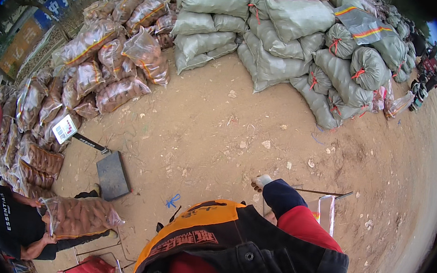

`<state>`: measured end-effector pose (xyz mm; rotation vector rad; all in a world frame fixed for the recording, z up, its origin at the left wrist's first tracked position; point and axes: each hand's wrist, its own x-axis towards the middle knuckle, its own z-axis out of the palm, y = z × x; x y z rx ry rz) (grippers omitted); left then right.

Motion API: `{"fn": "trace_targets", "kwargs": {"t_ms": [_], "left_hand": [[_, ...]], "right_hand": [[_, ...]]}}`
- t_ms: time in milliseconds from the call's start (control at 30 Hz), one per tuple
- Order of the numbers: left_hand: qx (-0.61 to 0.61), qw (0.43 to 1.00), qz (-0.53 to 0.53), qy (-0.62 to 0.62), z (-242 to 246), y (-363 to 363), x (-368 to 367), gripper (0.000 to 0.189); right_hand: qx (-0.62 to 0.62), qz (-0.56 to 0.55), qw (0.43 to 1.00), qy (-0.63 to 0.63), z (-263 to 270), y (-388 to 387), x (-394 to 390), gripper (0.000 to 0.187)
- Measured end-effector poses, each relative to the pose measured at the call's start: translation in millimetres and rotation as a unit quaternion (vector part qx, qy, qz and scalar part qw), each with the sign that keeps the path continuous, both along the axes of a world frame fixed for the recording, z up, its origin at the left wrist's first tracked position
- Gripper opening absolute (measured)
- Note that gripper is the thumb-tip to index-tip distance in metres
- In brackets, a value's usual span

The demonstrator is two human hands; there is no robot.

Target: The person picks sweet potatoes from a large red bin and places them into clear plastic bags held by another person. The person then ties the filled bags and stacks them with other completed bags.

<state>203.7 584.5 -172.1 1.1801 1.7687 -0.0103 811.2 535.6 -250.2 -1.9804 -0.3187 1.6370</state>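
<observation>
My right hand (260, 182), in a pale glove with darker fingers, is held out over the bare dirt. Its fingers look curled, and nothing shows clearly in them. The arm wears a red sleeve with a navy cuff. Just beside and behind that forearm is a thin metal frame (315, 192), with a clear plastic bag (326, 213) with a coloured stripe hanging at it. My arm and apron hide much of the frame. My left hand is out of view. On the ground ahead lies a blue tie (172, 200).
At left a person in a black T-shirt (17, 218) grips a clear bag of sweet potatoes (82, 218). A platform scale (114, 175) stands beyond, near a red-fabric folding stool (91, 271). Stacked clear sacks (91, 47) and grey-green woven sacks (276, 58) curve around the dirt ground.
</observation>
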Motion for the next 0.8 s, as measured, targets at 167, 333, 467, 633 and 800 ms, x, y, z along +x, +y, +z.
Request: {"fn": "trace_targets", "kwargs": {"t_ms": [167,333,467,633,800], "left_hand": [[-0.013,0.997,-0.082,-0.008,-1,108,77,0.041],[-0.042,0.987,-0.158,-0.005,-21,216,161,0.040],[-0.059,0.975,-0.212,0.006,-33,308,223,0.040],[-0.067,0.966,-0.252,0.003,-30,423,291,0.039],[-0.050,0.955,-0.289,-0.045,-36,510,366,0.039]], "right_hand": [[-0.059,-0.092,0.994,-0.025,-17,-40,21,0.032],[-0.073,-0.099,0.992,0.007,-32,-32,24,0.025],[-0.057,0.090,0.989,-0.100,-35,14,60,0.027],[-0.061,-0.162,0.985,-0.003,-1,105,122,0.021],[0.152,-0.307,0.931,0.124,62,170,173,0.017]]}}
